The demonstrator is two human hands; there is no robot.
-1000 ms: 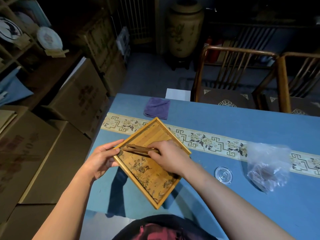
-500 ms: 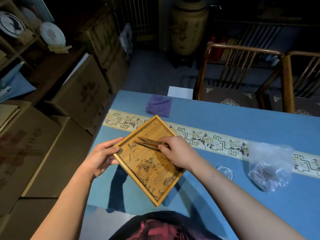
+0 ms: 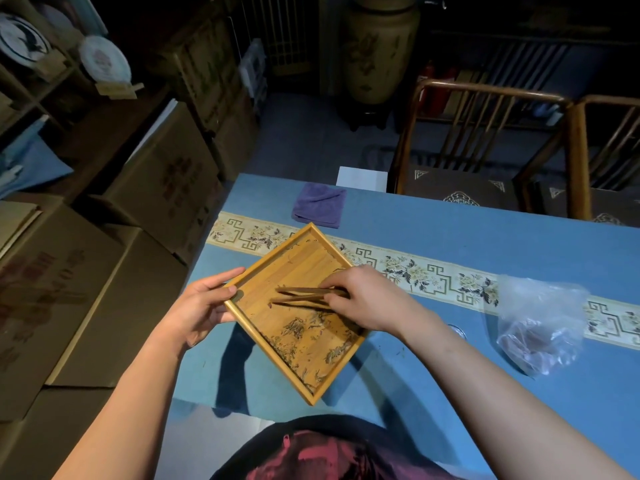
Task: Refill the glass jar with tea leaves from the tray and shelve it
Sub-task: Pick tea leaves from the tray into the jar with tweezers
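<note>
The tray is pale bamboo wood, smooth with a light sheen. The tongs are darker matt wood. The tea leaves look dry and curly. The tablecloth is matt blue cloth. The bag at right is thin, crinkled, glossy plastic.

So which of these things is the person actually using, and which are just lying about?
In use: bamboo tray, tea leaves, wooden tongs, left hand, right hand.

Lying about: purple cloth, plastic bag, cardboard boxes, chairs, large urn.
</note>
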